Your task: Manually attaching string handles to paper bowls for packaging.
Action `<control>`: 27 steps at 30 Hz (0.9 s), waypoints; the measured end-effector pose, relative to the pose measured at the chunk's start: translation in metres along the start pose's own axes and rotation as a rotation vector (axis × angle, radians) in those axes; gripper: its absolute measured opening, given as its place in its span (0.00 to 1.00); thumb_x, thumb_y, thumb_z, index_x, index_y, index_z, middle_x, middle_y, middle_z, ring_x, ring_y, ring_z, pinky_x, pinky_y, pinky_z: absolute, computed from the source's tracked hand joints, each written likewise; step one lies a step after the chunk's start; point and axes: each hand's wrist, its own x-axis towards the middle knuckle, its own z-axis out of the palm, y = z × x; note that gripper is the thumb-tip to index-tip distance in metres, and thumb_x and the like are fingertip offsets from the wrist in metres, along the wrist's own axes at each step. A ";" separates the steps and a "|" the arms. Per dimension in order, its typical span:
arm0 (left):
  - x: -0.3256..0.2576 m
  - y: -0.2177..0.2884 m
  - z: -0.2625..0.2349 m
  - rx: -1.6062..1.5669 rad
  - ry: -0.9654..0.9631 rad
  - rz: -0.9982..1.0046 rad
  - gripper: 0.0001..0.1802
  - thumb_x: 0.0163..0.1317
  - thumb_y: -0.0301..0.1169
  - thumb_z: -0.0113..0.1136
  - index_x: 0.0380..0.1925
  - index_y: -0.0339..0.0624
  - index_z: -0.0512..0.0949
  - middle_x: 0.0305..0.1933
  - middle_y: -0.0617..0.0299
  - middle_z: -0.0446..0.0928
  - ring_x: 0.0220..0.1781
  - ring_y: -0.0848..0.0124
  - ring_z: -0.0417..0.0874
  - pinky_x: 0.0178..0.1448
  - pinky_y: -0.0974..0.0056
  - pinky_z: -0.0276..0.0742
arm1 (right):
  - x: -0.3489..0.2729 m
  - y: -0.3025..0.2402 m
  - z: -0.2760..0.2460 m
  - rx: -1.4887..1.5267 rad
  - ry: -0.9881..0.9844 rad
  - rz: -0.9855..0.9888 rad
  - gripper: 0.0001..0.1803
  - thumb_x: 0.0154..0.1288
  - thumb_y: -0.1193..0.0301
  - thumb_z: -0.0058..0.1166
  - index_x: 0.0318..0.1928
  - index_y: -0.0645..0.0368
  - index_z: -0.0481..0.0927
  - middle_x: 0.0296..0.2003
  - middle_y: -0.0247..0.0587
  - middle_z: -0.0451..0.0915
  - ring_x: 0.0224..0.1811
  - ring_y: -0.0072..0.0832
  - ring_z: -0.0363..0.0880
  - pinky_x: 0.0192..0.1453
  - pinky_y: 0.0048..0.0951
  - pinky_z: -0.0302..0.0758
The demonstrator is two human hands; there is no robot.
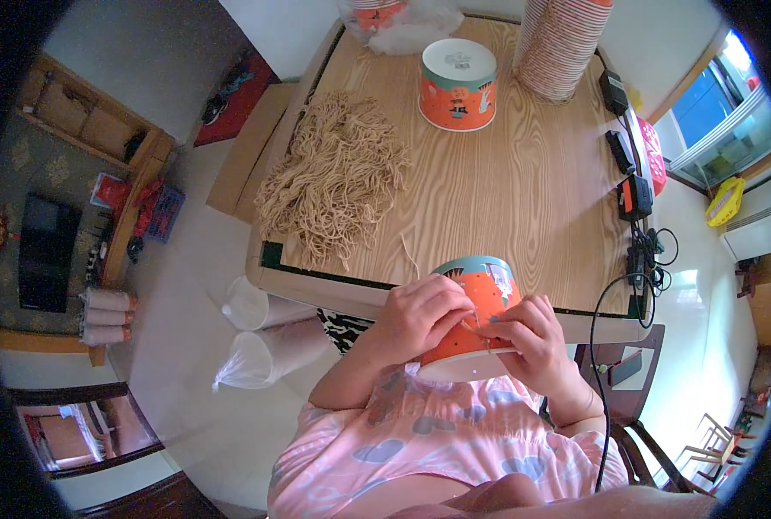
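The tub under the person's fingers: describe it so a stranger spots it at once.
Find the wood-grain table, then its near edge. There is an orange tub with a teal band. Unlike the standing tub and tall stack, the left hand and right hand touch it.

The person is wearing a pale pink garment (394, 471) printed with grey-blue, heart-like shapes; its fabric is gathering into soft puckers, and 2 short sleeves (314, 426) are leaving the forearms (348, 374) uncovered.
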 end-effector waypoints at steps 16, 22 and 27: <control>0.003 -0.009 -0.008 0.090 0.044 -0.005 0.07 0.54 0.24 0.62 0.33 0.42 0.76 0.31 0.60 0.75 0.33 0.64 0.80 0.35 0.62 0.77 | 0.006 -0.001 -0.003 0.086 0.054 -0.051 0.15 0.40 0.82 0.59 0.33 0.57 0.76 0.31 0.38 0.73 0.33 0.37 0.72 0.39 0.35 0.69; 0.007 -0.009 -0.026 -0.209 -0.183 -0.095 0.13 0.51 0.25 0.66 0.39 0.46 0.82 0.26 0.62 0.72 0.26 0.69 0.75 0.30 0.66 0.71 | 0.000 0.002 -0.001 0.121 0.042 -0.021 0.17 0.42 0.83 0.60 0.36 0.57 0.76 0.35 0.39 0.73 0.38 0.40 0.73 0.42 0.38 0.70; 0.016 -0.017 -0.027 -0.304 -0.319 -0.094 0.10 0.50 0.26 0.68 0.34 0.47 0.85 0.21 0.64 0.67 0.23 0.73 0.70 0.28 0.67 0.67 | 0.001 0.000 -0.004 0.131 0.008 -0.014 0.17 0.43 0.82 0.60 0.38 0.56 0.77 0.38 0.40 0.73 0.43 0.42 0.72 0.45 0.41 0.71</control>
